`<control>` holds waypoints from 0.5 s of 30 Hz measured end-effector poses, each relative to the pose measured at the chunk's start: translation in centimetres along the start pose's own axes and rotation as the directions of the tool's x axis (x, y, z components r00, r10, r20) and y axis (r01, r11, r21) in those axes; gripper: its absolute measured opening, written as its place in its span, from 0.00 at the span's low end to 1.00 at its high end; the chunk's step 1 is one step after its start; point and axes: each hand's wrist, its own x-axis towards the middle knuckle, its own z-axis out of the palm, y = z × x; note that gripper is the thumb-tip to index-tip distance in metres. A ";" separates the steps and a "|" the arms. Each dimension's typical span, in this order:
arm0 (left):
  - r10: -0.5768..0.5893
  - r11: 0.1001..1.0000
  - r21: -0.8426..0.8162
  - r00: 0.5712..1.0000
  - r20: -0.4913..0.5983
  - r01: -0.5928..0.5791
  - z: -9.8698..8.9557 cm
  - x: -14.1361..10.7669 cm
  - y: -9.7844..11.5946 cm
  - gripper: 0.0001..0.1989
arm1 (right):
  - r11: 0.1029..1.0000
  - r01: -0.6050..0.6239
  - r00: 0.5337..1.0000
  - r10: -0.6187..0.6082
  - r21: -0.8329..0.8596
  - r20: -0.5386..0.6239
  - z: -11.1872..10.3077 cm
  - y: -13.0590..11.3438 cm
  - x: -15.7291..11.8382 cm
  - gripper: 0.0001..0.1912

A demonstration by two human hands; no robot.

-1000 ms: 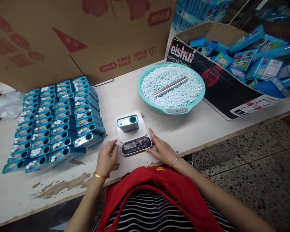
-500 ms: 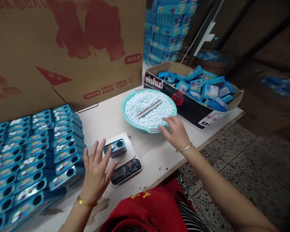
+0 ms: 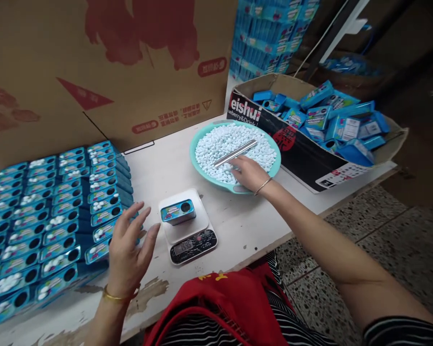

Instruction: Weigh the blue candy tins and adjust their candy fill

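Note:
A blue tin (image 3: 178, 212) with a dark round hole in its top stands on the white digital scale (image 3: 194, 244). My left hand (image 3: 131, 242) hovers left of the scale, fingers spread and holding nothing. In the turquoise bowl (image 3: 195, 166), full of pale blue candies (image 3: 216, 144), lies a shiny metal bar (image 3: 235, 153). My right hand (image 3: 250, 174) reaches over the bowl's near right side, its fingertips down at the candies beside the bar. What those fingers hold, if anything, is hidden.
Rows of open blue tins (image 3: 65, 211), several topped with white candies, fill the left side. A large brown carton (image 3: 104, 96) stands behind. At the right, an open box (image 3: 296, 158) holds loose blue tins. Stacked blue packs (image 3: 267, 38) rise at the back.
My right hand has moved from the bowl's near rim in over the candies. My left hand has drawn back from the tin on the scale. The view has shifted slightly.

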 end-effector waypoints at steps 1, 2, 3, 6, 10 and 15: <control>-0.025 1.000 -0.009 1.000 0.002 0.025 -0.3 -0.5 -0.3 0.15 | 0.999 0.010 0.999 -0.008 0.052 -0.031 0.1 0.3 0.2 0.14; -0.049 0.999 -0.015 0.999 0.006 0.049 -0.5 -1.0 -0.6 0.15 | 0.993 0.005 0.998 0.003 0.119 -0.070 0.1 0.6 0.4 0.13; -0.071 0.997 -0.021 0.997 0.012 0.071 -0.6 -1.5 -0.9 0.14 | 0.975 -0.025 0.993 0.050 0.223 -0.109 0.1 0.9 0.6 0.11; -0.119 0.992 -0.033 0.992 0.033 0.120 -0.4 -2.8 -1.7 0.13 | 0.794 -0.180 0.948 0.298 0.581 -0.115 0.1 1.6 1.4 0.05; -0.118 0.990 -0.071 0.991 0.058 0.122 0.2 -3.7 -2.4 0.10 | 0.625 -0.270 0.909 0.417 0.732 -0.021 0.0 2.2 2.3 0.07; -0.104 0.987 -0.111 0.992 0.076 0.112 0.4 -3.9 -2.7 0.08 | 0.580 -0.289 0.896 0.443 0.761 0.003 -1.1 1.6 2.5 0.08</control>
